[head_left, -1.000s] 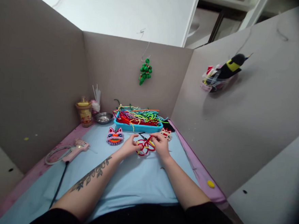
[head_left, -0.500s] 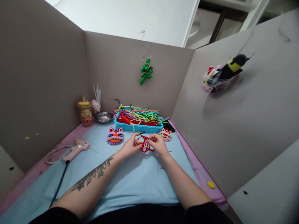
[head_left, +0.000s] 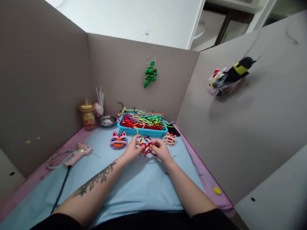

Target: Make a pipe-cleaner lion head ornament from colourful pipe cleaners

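Between my hands are red pipe cleaners [head_left: 146, 151], bent and crossed over one another, with bits of yellow and a dark tip among them. My left hand [head_left: 134, 147] pinches them from the left side. From the right, my right hand [head_left: 161, 148] is closed on them with thumb and forefinger. The fingertips hide part of the crossing. Just left of my left hand lies a purple and orange lion-head piece [head_left: 118, 140]. A cream and red lion-head piece [head_left: 169, 139] lies beyond my right hand.
Behind my hands stands a blue tray [head_left: 141, 131] heaped with coloured pipe cleaners. A metal bowl [head_left: 106, 121] and a lidded cup [head_left: 87, 116] are at the back left. A pink glue gun [head_left: 79, 154] with its cord lies left. A yellow disc [head_left: 217, 191] sits right.
The red pipe cleaners have turned and tilted between my fingers, with their ends now pointing lower. Both hands have shifted only slightly and keep their hold.
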The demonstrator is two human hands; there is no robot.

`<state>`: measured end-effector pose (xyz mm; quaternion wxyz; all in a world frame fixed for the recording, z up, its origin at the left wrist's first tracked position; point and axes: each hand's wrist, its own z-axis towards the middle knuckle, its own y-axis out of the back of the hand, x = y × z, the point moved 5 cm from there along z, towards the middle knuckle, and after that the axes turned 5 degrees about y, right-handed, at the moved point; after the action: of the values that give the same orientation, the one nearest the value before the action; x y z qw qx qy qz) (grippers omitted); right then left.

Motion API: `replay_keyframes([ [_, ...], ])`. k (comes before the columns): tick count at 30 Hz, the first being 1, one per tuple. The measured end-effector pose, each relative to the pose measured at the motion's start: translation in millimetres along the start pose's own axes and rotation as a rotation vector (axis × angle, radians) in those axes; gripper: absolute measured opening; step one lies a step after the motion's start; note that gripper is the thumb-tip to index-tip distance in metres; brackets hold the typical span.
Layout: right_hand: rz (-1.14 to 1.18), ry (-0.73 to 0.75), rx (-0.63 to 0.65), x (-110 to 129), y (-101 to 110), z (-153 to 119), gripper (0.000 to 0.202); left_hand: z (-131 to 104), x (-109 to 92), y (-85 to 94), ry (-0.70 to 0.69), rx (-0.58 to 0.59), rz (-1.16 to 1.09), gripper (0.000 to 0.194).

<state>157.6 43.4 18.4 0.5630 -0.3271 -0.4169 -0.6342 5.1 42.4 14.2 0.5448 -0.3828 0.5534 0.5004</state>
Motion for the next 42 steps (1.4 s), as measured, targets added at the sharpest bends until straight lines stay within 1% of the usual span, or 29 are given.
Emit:
replay_keyframes([
  [3, -0.091, 0.021, -0.012, 1, 1, 0, 0.014, 1, 1, 1.2, 0.01, -0.016, -0.003, 0.056],
  [6, -0.21, 0.116, -0.087, 3, 7, 0, 0.009, 1, 1, 2.0, 0.001, -0.033, -0.013, 0.056],
  [8, -0.227, 0.135, -0.112, 0, 8, 1, 0.009, 2, 1, 2.4, -0.011, -0.048, -0.024, 0.056],
  [10, -0.167, 0.093, -0.084, -7, 6, 2, 0.011, 3, 2, 2.7, -0.018, -0.067, -0.022, 0.054],
  [13, -0.04, 0.017, -0.006, -17, -2, 2, 0.014, 3, 6, 2.9, -0.034, -0.086, -0.004, 0.051],
  [15, 0.0, -0.013, 0.013, -21, -6, 1, 0.015, 4, 9, 2.9, -0.052, -0.091, 0.027, 0.051],
  [18, 0.043, -0.037, 0.018, -21, -10, -2, 0.016, 4, 11, 3.4, -0.078, -0.101, 0.057, 0.05],
  [25, 0.088, -0.065, 0.032, -19, -13, -4, 0.024, 5, 16, 4.3, -0.088, -0.15, 0.083, 0.049],
  [30, 0.108, -0.172, 0.053, -29, -17, -7, 0.025, 7, 21, 6.8, -0.098, -0.175, 0.076, 0.05],
  [36, 0.055, -0.113, 0.025, -21, -21, -11, 0.022, 8, 24, 8.7, -0.109, -0.204, 0.066, 0.05],
  [42, 0.058, -0.138, 0.061, -21, -25, -13, 0.024, 8, 23, 9.0, -0.108, -0.218, 0.08, 0.051],
])
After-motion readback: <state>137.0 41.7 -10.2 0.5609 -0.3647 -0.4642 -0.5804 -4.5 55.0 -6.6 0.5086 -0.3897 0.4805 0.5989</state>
